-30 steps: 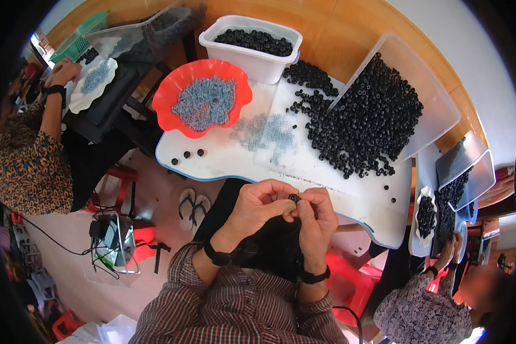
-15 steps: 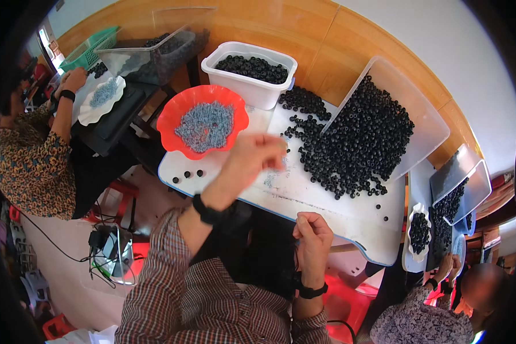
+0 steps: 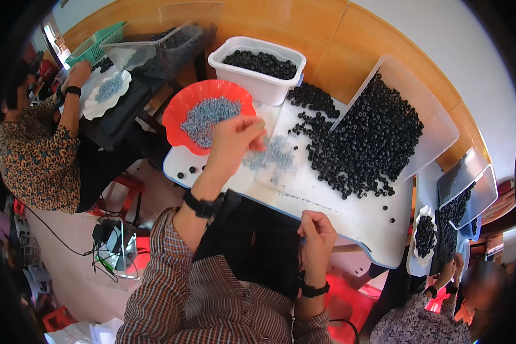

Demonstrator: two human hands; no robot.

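My left hand (image 3: 236, 143) is over the table, by the right rim of the red scalloped bowl (image 3: 175, 117), thumb and fingers pinched together. Whatever they hold is too small to make out. The bowl contains tiny grey-blue pieces (image 3: 203, 123). A loose scatter of similar pieces (image 3: 278, 156) lies on the white table (image 3: 327, 215) just right of that hand. My right hand (image 3: 317, 236) is closed at the table's front edge, thumb against the fingers; its contents are hidden. Small black ring-shaped parts (image 3: 364, 137) spill in a heap from a tipped clear bin (image 3: 436, 137).
Behind the bowl stands a white tub (image 3: 252, 86) of black parts. A few single black parts (image 3: 180, 175) lie at the table's left front. Two people work at neighbouring tables, one at left (image 3: 40, 166), one at lower right (image 3: 424, 315). A red stool (image 3: 344, 304) shows below.
My left hand has moved left, towards the red bowl, and the grey-blue scatter on the table shows more fully. The right hand stays closed at the edge. The whole view has shifted slightly.
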